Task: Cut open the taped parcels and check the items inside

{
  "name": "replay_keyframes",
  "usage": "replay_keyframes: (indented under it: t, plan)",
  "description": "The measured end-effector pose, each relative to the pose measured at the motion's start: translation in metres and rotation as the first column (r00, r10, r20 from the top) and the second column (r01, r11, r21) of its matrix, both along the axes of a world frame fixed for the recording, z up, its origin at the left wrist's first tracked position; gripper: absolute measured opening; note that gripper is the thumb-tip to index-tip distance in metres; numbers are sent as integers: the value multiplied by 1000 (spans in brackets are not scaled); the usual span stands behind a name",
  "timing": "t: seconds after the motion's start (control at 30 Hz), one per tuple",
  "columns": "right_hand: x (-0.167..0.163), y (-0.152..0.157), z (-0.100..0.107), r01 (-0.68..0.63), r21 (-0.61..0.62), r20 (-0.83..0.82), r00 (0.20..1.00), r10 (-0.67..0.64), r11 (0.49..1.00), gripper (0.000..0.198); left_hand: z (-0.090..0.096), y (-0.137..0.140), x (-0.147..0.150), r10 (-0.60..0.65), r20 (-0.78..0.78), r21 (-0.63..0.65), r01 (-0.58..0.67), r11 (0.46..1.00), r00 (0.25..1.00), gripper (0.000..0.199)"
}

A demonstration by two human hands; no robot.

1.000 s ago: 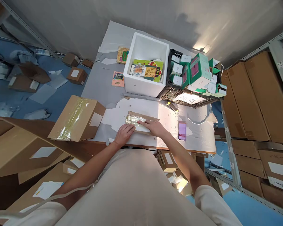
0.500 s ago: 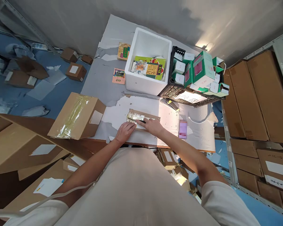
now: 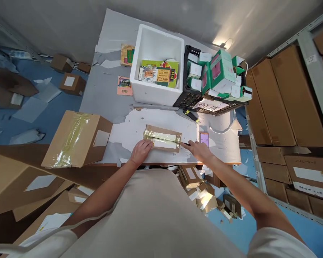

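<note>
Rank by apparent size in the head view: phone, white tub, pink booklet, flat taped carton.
1. White tub
2. Flat taped carton
3. Pink booklet
4. Phone (visible part; right hand hides its lower end)

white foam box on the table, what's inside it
Overlapping books with colourful covers lie in the white foam box; whatever is beneath them is covered.

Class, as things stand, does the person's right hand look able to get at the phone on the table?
Probably yes: the phone lies right beside the right hand with nothing visible between, though the slim dark tool it holds might hinder grasping.
</note>
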State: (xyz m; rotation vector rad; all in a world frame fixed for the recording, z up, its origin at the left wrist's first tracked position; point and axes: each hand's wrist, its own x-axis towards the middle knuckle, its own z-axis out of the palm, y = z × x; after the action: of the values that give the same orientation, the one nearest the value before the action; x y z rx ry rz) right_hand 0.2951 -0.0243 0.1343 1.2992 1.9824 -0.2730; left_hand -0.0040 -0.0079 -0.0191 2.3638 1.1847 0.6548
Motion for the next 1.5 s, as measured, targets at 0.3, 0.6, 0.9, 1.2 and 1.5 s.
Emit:
replay_keyframes:
  t: [0.3,0.6,0.9,1.2,1.5]
  plan:
    - [31,-22,-9,64,33,-88,994,-61,997,84,6,3,0,-31,-48,5,32,999,998,29]
    - [2,-9,-10,70,56,-68,995,-66,996,73,1,7,0,-48,-61,62,52,997,997,28]
    - [66,-49,0,294,112,-216,940,-266,949,74,16,4,-4,-67,-109,38,72,997,992,29]
    - [23,-82,-62,729,-559,-699,-158,-697,395,76,55,53,25,-185,-299,-22,187,982,936,103]
    - [9,-78,-72,680,-644,-700,-338,-629,351,75,53,58,32,-124,-398,-64,107,992,909,95]
